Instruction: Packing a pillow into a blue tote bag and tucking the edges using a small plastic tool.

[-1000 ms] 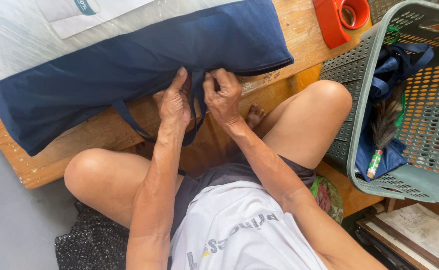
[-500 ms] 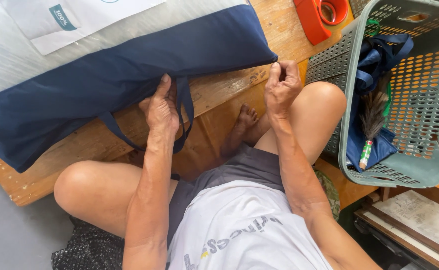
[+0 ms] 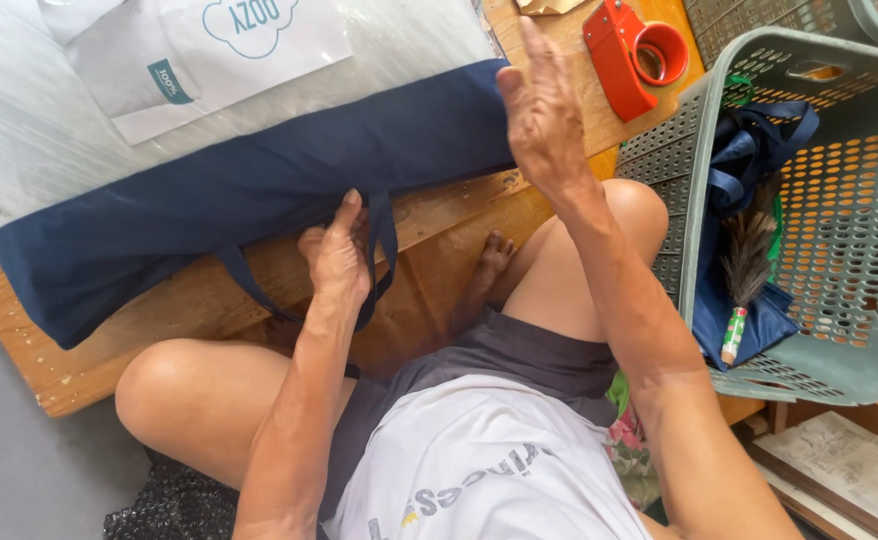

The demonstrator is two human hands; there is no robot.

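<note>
A navy blue cloth bag [image 3: 239, 190] lies flat across a low wooden table [image 3: 189, 300], its strap handle hanging over the near edge. My left hand [image 3: 337, 255] grips the bag's lower hem and the strap where they meet. My right hand [image 3: 541, 100] is raised in the air above the bag's right end, fingers stretched out and apart, holding nothing. It hovers between the bag and a red tape dispenser [image 3: 634, 50] at the table's far right.
A clear plastic sheet with a white printed packet [image 3: 219, 50] lies beyond the bag. A grey-green perforated basket [image 3: 809, 210] at right holds more navy cloth and a feather duster [image 3: 744, 270]. My bare knees flank the table edge.
My right hand left the bag's hem, pinched something small near the bag's corner, then rose and opened. My left hand stayed on the strap. The view shifted slightly.
</note>
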